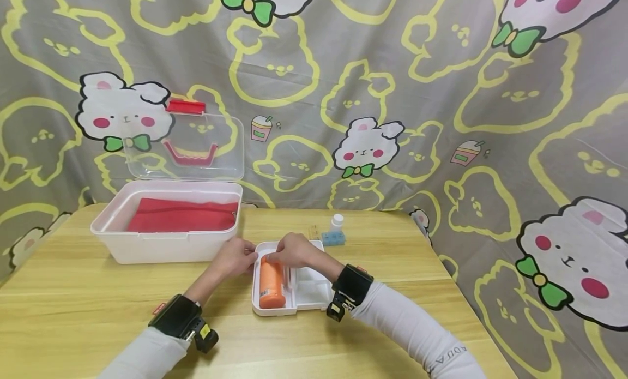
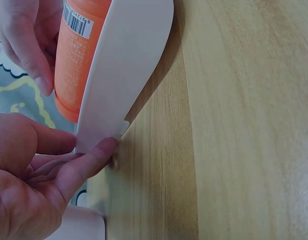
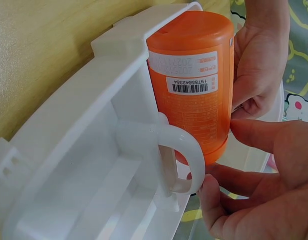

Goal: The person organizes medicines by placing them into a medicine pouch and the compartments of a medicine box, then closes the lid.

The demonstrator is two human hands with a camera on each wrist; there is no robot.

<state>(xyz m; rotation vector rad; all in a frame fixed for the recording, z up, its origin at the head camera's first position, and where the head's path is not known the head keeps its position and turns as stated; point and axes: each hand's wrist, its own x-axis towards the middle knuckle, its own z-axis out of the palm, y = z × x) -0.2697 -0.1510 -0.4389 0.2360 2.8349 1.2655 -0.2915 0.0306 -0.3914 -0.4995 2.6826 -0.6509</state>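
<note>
An orange bottle with a barcode label lies along the left compartment of a shallow white box. My left hand pinches the far left rim of that box, one fingertip inside the wall and another outside, as the left wrist view shows. At the bottle's far end, my right hand holds it between finger and thumb. A white loop handle stands up from the divider beside the bottle. More compartments lie to the right, partly covered by my right forearm.
A large translucent bin, lid raised, stands at the back left with a red zippered pouch inside. Behind the box are a small white-capped bottle, a blue pill case and a yellowish one. A patterned curtain hangs behind the table.
</note>
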